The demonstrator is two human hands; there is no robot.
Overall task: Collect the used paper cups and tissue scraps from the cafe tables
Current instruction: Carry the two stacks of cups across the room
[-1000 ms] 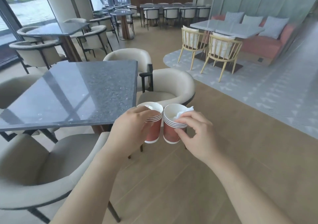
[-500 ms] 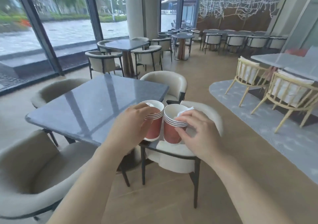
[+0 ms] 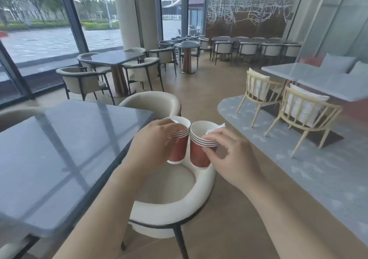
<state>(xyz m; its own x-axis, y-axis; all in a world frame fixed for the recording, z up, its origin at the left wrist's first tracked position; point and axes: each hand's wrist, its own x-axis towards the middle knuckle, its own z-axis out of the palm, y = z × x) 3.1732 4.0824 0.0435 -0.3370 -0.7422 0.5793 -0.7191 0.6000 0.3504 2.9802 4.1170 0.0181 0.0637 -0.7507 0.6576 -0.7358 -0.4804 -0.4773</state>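
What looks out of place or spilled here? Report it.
Nothing is spilled or damaged. Only a white tissue scrap juts over the rim of the paper cup stack that the right hand holds.

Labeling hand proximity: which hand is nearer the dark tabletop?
Left. The left hand, gripping one cup stack, is just off the dark tabletop's right edge; the right hand, holding the other stack, is farther out.

A cafe: stone-topped tables (image 3: 65,151), cushioned armchairs (image 3: 173,197), glass walls (image 3: 39,30).
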